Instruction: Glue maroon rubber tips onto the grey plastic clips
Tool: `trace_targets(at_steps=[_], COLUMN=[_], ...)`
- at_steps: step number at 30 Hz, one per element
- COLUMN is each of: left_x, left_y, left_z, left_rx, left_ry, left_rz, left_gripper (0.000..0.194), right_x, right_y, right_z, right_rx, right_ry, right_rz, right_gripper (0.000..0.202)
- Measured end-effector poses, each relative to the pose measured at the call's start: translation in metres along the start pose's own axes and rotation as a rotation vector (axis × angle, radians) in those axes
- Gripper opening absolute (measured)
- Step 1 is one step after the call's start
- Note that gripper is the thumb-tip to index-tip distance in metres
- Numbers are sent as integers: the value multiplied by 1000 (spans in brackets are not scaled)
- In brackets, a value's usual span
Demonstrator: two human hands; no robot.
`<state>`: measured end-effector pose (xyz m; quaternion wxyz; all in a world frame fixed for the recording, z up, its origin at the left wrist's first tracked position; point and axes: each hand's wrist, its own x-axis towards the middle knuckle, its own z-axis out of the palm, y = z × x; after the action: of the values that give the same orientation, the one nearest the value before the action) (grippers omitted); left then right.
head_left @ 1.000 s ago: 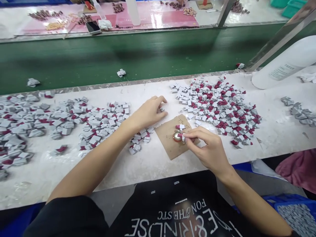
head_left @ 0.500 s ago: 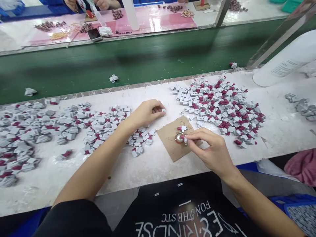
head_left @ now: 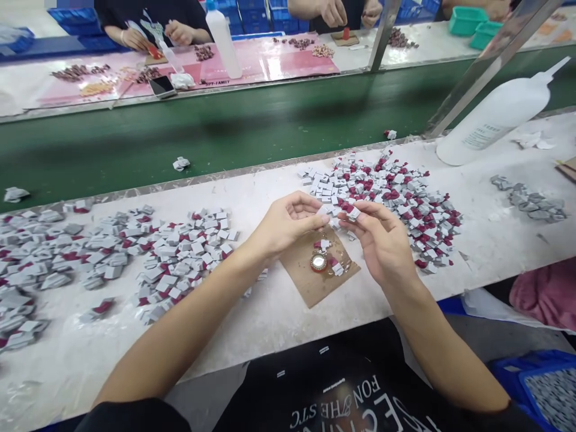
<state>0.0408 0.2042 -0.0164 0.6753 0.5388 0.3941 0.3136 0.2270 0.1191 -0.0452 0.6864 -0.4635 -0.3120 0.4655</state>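
My left hand (head_left: pixel 299 219) pinches a small light grey plastic piece (head_left: pixel 323 210) between thumb and fingertips. Just to its right, my right hand (head_left: pixel 380 237) grips a small grey and dark red piece (head_left: pixel 351 211). The two pieces are close together; whether they touch I cannot tell. Below the hands lies a brown cardboard square (head_left: pixel 310 291). On it rests a round, bottle-cap-like dish (head_left: pixel 318 261) with something shiny inside. Beside the dish are a red and grey piece (head_left: pixel 322 244) and another such piece (head_left: pixel 336 269).
Heaps of grey and red pieces lie at left (head_left: pixel 180 258) and right (head_left: pixel 396 198). A white squeeze bottle (head_left: pixel 490 123) leans at the right behind a metal post (head_left: pixel 468 75). A green belt (head_left: pixel 225 132) runs beyond the table. Co-workers' hands (head_left: pixel 335 12) work across it.
My right hand has risen from the round dish with the red and grey piece. My left hand has moved right to meet it. The view has tilted up, showing more of the co-workers.
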Motion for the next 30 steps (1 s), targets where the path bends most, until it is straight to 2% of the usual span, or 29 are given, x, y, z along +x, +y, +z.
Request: trace_targets(at_steps=[6, 12, 18, 22, 26, 30], left_x=[-3, -3, -4, -6, -9, -10], left_y=[0, -2, -3, -4, -2, 7], left_z=[13, 15, 12, 12, 10, 6], left_rx=[-208, -266, -218, -123, -19, 52], left_ry=[8, -10, -34, -39, -24, -51], left_rz=[-62, -66, -55, -42, 11, 23], left_gripper=[39, 36, 42, 46, 42, 36], right_x=[1, 3, 4, 4, 7, 10], right_y=[1, 3, 5, 5, 1, -8], right_z=[3, 7, 6, 2, -4, -6], right_rx=[52, 69, 37, -58, -155, -221], right_ry=[-10, 9, -5, -45, -120, -182], right_rz=[9, 23, 53, 37, 26, 20], right_gripper=[10, 15, 22, 19, 14, 18])
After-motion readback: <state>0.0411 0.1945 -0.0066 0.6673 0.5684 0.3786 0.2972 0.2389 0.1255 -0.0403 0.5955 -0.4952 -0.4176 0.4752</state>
